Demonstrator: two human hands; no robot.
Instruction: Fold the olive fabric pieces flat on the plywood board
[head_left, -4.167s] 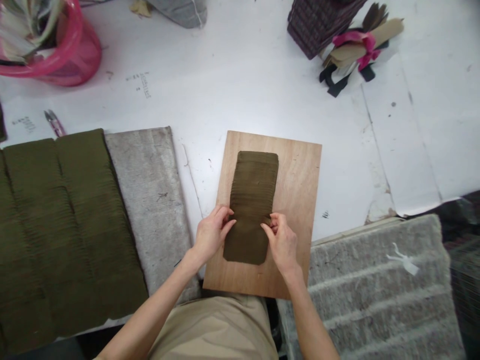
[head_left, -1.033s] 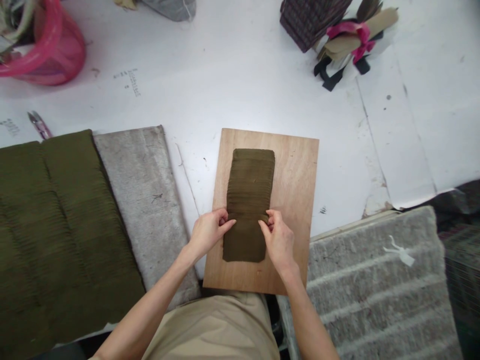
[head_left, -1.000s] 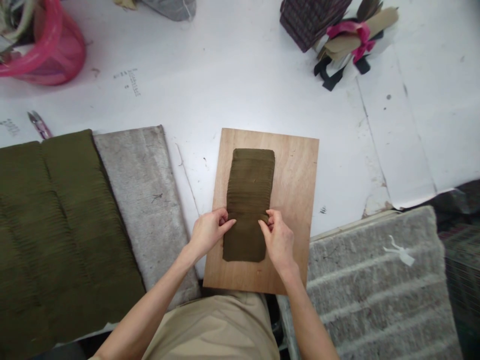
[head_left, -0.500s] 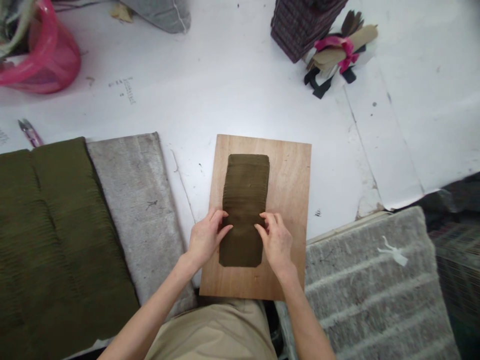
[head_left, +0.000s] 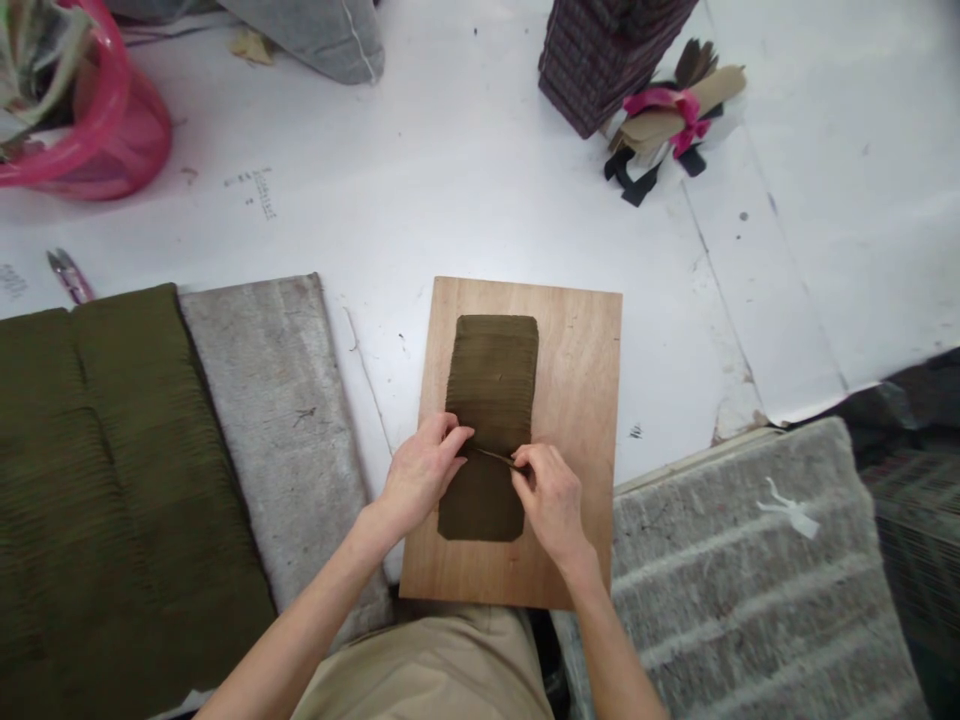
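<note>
Center frame: plywood board [head_left: 574, 390], likely flat backing; right hand [head_left: 553, 497] pinching ridged olive fabric [head_left: 495, 400], left hand's [head_left: 418, 470] grip unclear.

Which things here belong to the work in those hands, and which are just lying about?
Part of the work:
left hand, on the olive ribbed piece
right hand, pinching a raised edge of it
wooden board beneath
perhaps the similar olive stacks, untouched

Apparently lying about:
pink bucket
snips
ribbon-tied bundle
white scrap
</note>
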